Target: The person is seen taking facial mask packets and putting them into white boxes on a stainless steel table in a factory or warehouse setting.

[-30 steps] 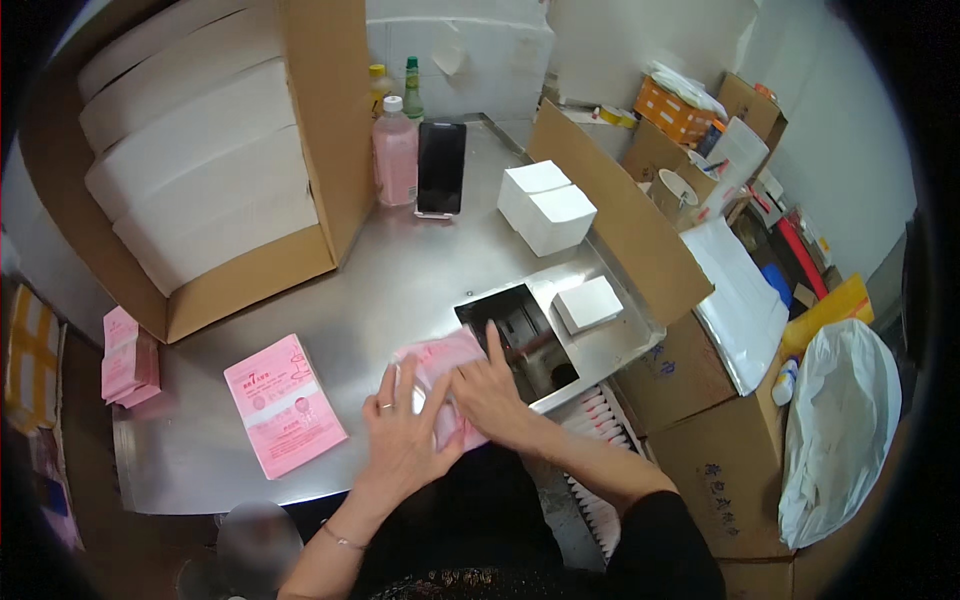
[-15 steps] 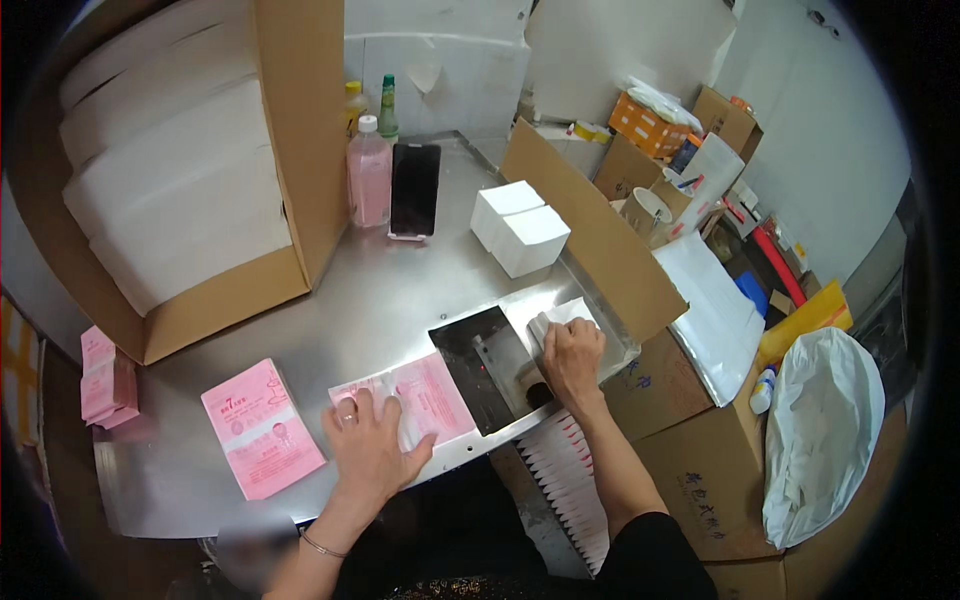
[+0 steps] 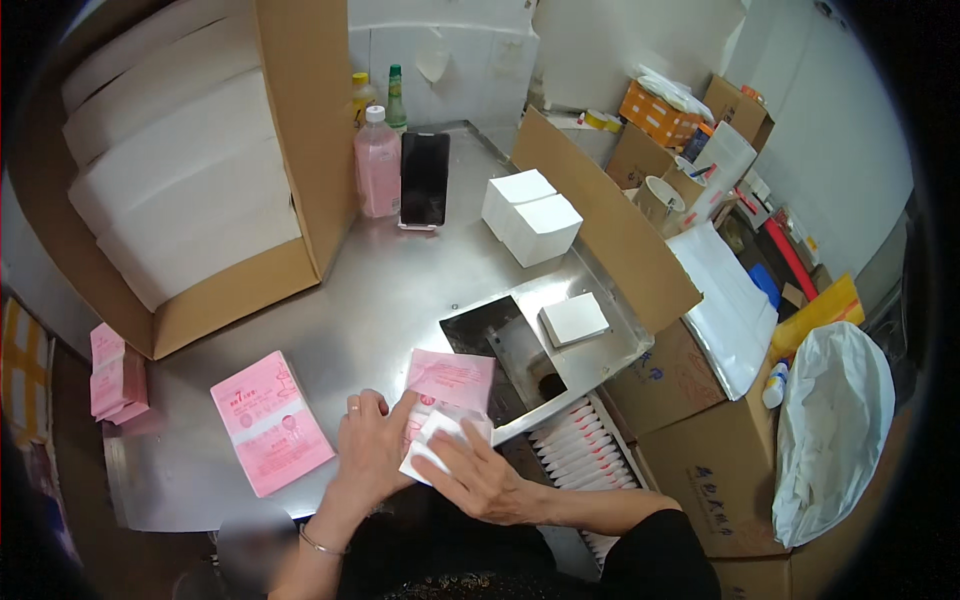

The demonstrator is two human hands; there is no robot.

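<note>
While left hand (image 3: 368, 448) steadies pink pouch (image 3: 450, 385), right hand (image 3: 478, 478) seemingly grips white pad (image 3: 432, 448).

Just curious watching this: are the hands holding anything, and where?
Both hold a white pad at the pink pouch: right hand on its near edge, left hand at its left side. Exact grip unclear.

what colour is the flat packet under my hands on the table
The flat packet is pink with a white patch, seen best in the head view; both hands rest at its near end.

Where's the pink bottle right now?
In the head view, the pink bottle stands upright at the far side of the steel table, between the big cardboard box on its left and the propped-up black phone on its right.
</note>
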